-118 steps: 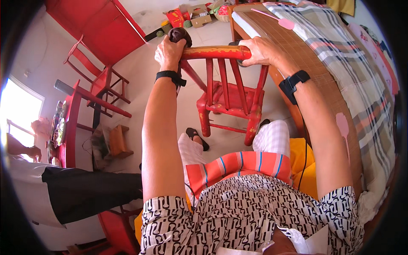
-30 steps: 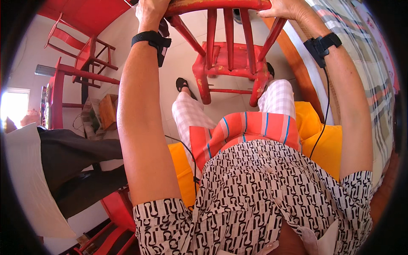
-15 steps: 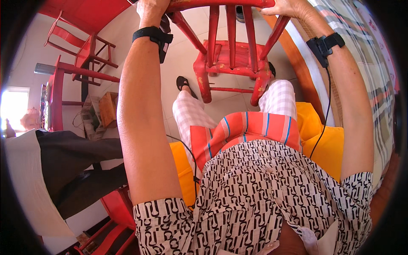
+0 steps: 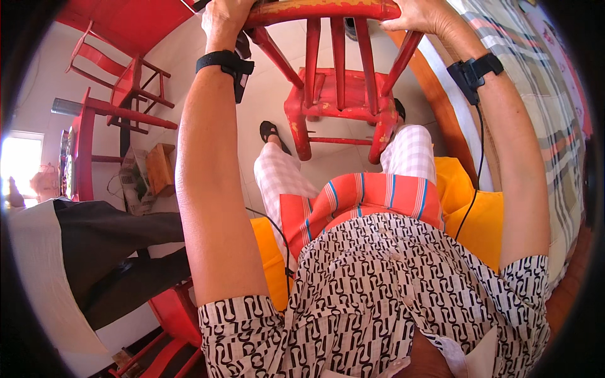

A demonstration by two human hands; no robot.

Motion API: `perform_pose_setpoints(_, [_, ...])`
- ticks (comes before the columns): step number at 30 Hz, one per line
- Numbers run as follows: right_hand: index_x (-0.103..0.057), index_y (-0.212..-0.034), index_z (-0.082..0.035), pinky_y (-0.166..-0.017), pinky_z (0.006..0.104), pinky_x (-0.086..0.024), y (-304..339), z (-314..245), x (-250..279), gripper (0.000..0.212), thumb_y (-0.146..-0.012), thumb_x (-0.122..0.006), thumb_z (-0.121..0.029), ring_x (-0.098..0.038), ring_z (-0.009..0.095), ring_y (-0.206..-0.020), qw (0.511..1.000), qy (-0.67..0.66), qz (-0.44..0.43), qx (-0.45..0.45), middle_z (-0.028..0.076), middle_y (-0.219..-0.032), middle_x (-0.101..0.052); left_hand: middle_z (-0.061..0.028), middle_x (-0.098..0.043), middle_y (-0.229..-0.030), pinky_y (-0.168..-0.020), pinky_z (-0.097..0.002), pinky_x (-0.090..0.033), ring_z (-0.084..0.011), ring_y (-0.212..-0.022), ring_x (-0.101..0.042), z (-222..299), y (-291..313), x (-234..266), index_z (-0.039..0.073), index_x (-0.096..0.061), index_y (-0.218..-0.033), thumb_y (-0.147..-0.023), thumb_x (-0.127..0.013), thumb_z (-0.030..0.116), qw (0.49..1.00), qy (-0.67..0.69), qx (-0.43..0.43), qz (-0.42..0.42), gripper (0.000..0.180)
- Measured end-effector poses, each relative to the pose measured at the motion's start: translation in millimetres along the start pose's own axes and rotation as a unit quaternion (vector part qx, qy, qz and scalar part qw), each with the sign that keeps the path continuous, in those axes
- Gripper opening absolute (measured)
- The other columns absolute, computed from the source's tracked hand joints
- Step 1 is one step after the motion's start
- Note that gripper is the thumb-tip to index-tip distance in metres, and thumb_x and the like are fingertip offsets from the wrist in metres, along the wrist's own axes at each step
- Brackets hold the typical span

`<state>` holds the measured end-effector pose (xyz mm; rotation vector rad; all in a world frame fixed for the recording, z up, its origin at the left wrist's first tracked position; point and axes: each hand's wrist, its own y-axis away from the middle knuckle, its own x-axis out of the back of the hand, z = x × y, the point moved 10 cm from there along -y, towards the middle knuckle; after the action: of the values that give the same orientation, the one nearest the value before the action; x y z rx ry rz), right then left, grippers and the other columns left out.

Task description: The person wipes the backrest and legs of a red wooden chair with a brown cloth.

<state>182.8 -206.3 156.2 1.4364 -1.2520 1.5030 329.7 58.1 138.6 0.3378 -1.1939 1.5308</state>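
A worn red wooden chair (image 4: 340,94) stands in front of me, its slatted back rising toward the top of the view. At the left end of its top rail (image 4: 321,11) is my left hand (image 4: 227,17), closed there with its fingertips hidden or cut off by the frame edge. My right hand (image 4: 422,14) grips the rail's other end, thumb lying along the near side. Dark bands with small black devices circle both wrists. Just beside my left hand a small dark object shows, too little of it to name.
Red chairs (image 4: 129,79) and a red table (image 4: 120,22) stand at the far left. A wooden box (image 4: 161,169) sits on the floor below them. Dark cloth (image 4: 113,252) lies at the near left. A bed with a plaid cover (image 4: 535,94) borders the right side.
The chair's top rail appears slightly lower and further left, showing more of its worn upper edge. Both my hands have shifted with it, still at the rail's ends.
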Motion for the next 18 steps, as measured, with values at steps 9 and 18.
perform_pose_setpoints(9, [-0.069, -0.107, -0.011, -0.074, 0.0417, -0.052, -9.3, 14.3, -19.4, 0.048, -0.071, -0.076, -0.042, -0.067, 0.032, -0.081, 0.999, -0.046, -0.017, 0.016, 0.017, -0.086, -0.071, -0.0215, -0.071, -0.094, -0.089, -0.0402, -0.05, -0.0338, -0.093, -0.069, -13.5, -11.0, -19.9, 0.006, -0.073, -0.103, -0.076, -0.06, 0.064, 0.997, -0.016, 0.002, -0.069, 0.065])
perform_pose_setpoints(18, [-0.07, -0.104, -0.009, -0.077, 0.0402, -0.055, -10.9, 9.7, -22.4, 0.046, -0.066, -0.076, -0.036, -0.07, 0.03, -0.079, 0.995, 0.017, 0.078, 0.054, 0.018, -0.085, -0.072, -0.0226, -0.07, -0.104, -0.092, -0.0374, -0.048, -0.0323, -0.098, -0.068, -50.0, -14.5, -5.0, -0.003, -0.072, -0.103, -0.075, -0.068, 0.052, 0.983, 0.183, 0.006, 0.014, 0.061])
